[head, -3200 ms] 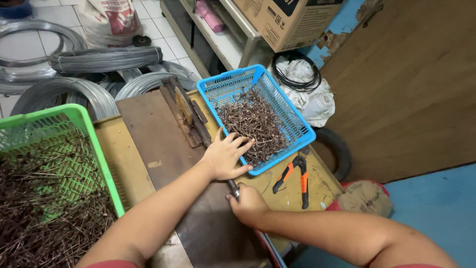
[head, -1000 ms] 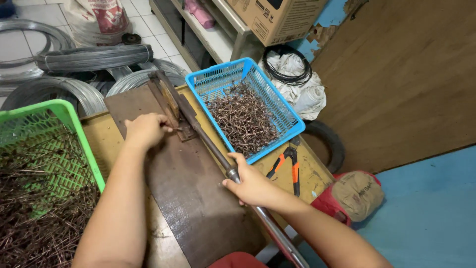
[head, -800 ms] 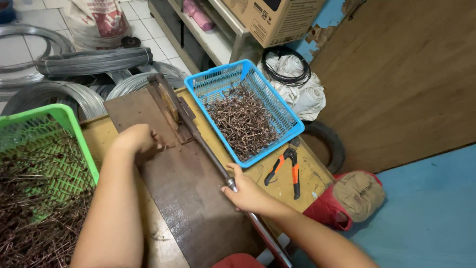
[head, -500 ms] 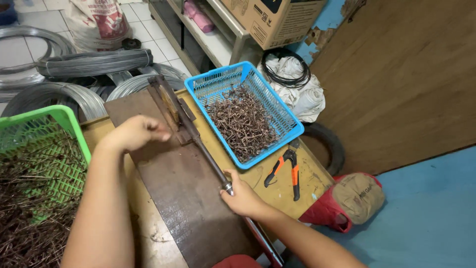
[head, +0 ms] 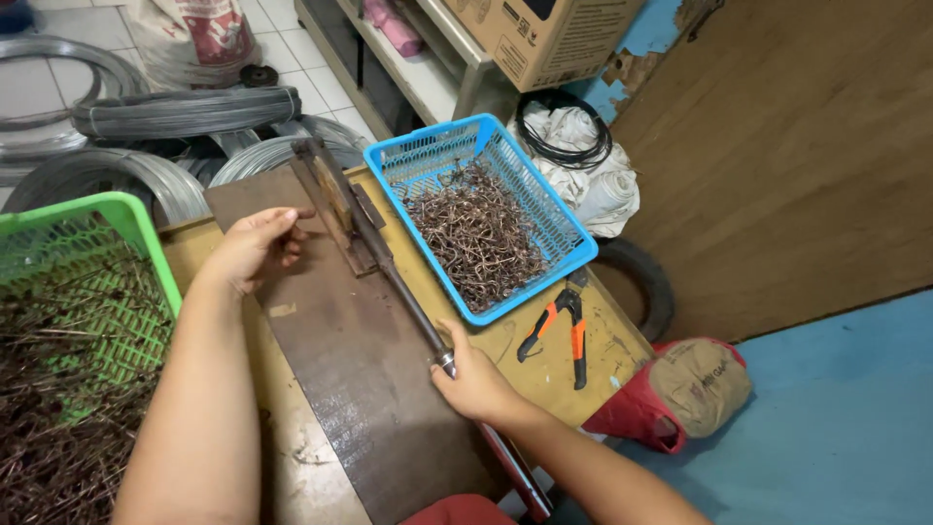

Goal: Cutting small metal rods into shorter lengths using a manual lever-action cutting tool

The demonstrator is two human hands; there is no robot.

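A long metal lever bar runs across a dark steel plate on the wooden bench, hinged at a rusty block. My right hand grips the lever's near end. My left hand hovers beside the block, fingers curled around a few thin rusty wire pieces. A blue plastic basket of bent rusty wire hooks sits to the right of the lever. A green basket of straight rusty wire pieces stands at the left.
Orange-handled cutters lie on the bench by the blue basket. Coils of grey wire lie on the tiled floor behind. A cardboard box sits on a shelf, with a tyre and a sack at the right.
My left hand went from the blue basket to the green basket and came back to the hinged block. My right hand kept hold of the lever, which swung slightly.
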